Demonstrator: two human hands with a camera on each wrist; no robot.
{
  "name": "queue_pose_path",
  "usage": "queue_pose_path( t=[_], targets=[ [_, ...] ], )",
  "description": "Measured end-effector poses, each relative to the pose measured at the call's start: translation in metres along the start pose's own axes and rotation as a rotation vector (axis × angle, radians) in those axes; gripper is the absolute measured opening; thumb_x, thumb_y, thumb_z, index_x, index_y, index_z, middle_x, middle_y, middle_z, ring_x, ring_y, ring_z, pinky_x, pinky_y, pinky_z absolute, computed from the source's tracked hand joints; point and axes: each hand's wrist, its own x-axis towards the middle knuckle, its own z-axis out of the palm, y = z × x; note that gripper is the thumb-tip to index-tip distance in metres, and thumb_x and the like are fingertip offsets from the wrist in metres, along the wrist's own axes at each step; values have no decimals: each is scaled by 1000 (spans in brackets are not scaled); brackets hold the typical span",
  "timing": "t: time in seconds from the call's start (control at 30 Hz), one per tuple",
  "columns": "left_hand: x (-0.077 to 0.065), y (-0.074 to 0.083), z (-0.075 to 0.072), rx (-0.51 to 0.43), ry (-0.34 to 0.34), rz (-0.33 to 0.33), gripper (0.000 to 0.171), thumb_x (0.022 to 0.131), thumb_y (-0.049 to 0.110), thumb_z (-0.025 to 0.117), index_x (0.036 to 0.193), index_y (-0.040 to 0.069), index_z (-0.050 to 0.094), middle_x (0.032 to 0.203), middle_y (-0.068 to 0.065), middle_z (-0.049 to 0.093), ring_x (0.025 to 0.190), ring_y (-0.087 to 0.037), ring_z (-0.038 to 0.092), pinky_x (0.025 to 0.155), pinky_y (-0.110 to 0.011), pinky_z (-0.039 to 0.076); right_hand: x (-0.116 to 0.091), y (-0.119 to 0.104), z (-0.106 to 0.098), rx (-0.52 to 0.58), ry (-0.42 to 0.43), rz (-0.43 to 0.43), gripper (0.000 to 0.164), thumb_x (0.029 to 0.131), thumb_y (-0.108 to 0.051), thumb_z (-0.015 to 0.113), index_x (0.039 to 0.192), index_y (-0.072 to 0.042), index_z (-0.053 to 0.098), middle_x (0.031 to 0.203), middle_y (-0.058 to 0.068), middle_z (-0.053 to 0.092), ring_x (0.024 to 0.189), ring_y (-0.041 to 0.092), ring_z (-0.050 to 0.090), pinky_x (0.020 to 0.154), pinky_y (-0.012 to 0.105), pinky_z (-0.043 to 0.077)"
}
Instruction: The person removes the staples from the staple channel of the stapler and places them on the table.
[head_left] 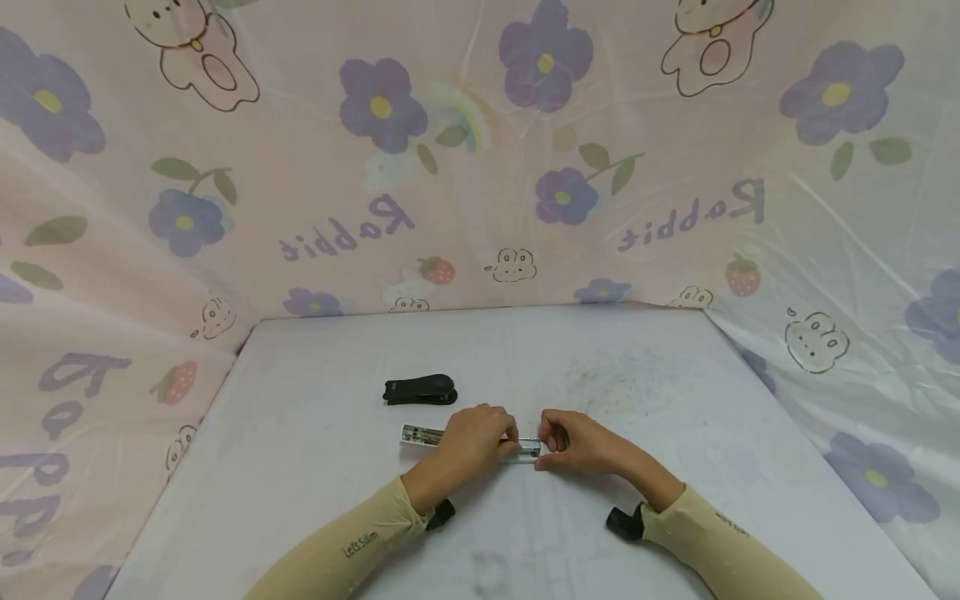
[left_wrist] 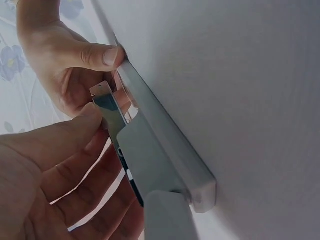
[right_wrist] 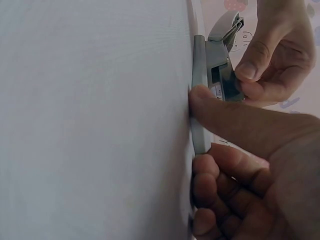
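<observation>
A pale grey stapler (head_left: 529, 457) lies on the table with its top arm (head_left: 422, 435) swung up and back. In the left wrist view its metal staple magazine (left_wrist: 112, 115) stands lifted off the grey base (left_wrist: 172, 142). My left hand (head_left: 471, 442) pinches that magazine between thumb and fingertips. At the base's other end, my right hand (head_left: 581, 446) grips it, the thumb on one side and curled fingers below, as the right wrist view shows. Both hands are close together over the stapler.
A black stapler (head_left: 420, 389) rests on the white table (head_left: 322, 358) beyond the left hand. Patterned cloth (head_left: 465, 192) hangs behind the table and along both sides. Black wrist cameras (head_left: 625, 523) sit under the sleeves.
</observation>
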Motion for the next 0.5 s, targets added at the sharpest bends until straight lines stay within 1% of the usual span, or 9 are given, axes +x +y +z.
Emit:
queue_pose_path(
  t=[0.13,0.23,0.4,0.5],
  targets=[
    [0,-1,0,-37,6,4,17,92,32,87,86,25,73,83,13,68,72,-3,55,62,-24,44,0,0,0,-6,1,-3,37,88,-29,92,97,-12,60,83,-2,57,72,7,53,68,25,45],
    [0,-2,2,-71,11,13,19,94,31,86,86,26,69,85,14,68,73,-3,54,63,-25,44,0,0,0,-9,1,-1,37,88,-29,92,97,-13,60,83,-2,57,72,7,53,68,25,44],
    [2,-4,3,-138,16,9,21,94,30,86,86,27,67,88,14,71,77,-3,59,67,-26,46,0,-1,0,-8,0,10,37,88,-29,92,97,-13,60,83,-1,57,72,7,52,68,25,44],
    [2,-5,4,-155,17,3,19,94,31,86,91,26,68,92,13,74,82,-4,65,69,-27,48,-1,-2,0,-9,0,12,37,89,-29,92,96,-13,60,82,-1,57,72,7,52,68,25,44]
  ],
)
